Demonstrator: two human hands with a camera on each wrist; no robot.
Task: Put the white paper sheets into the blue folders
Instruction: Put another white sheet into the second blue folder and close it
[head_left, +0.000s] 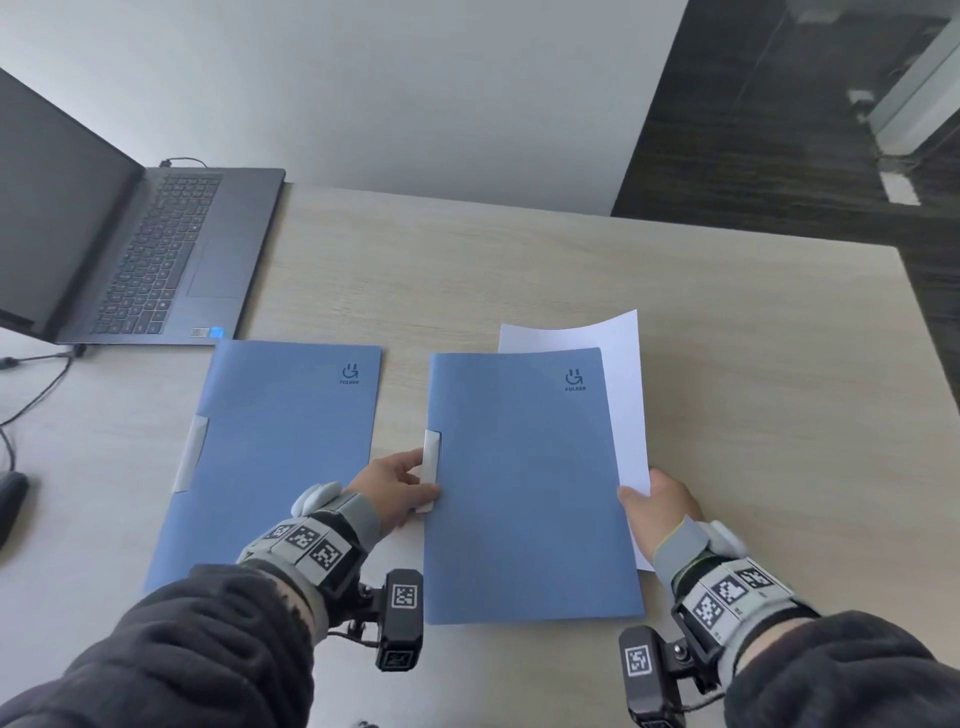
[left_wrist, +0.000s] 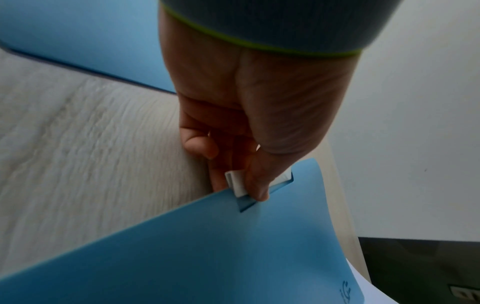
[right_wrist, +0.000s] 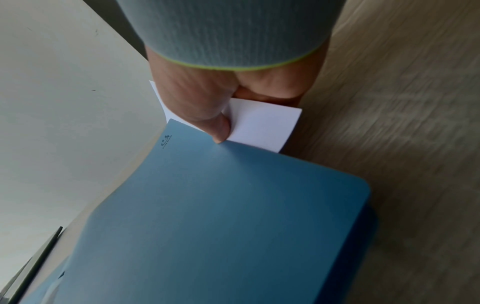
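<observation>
While the left hand (head_left: 390, 487) pinches the white spine clip (head_left: 430, 470) of the right blue folder (head_left: 524, 488), fingers (left_wrist: 255, 181) curled around the clip at the folder's left edge, the right hand (head_left: 658, 506) grips a white paper sheet (head_left: 621, 364) near its lower corner, thumb on top and the other fingers underneath. This sheet lies tucked under the folder's cover and sticks out past its top and right edges, its far edge curling upward. Just beside this folder, to its left on the pale wooden worktop (head_left: 753, 374), lies the left blue folder (head_left: 270, 457), closed and flat, with its own white clip. An open laptop (head_left: 156, 249) with a dark screen sits at the far left.
</observation>
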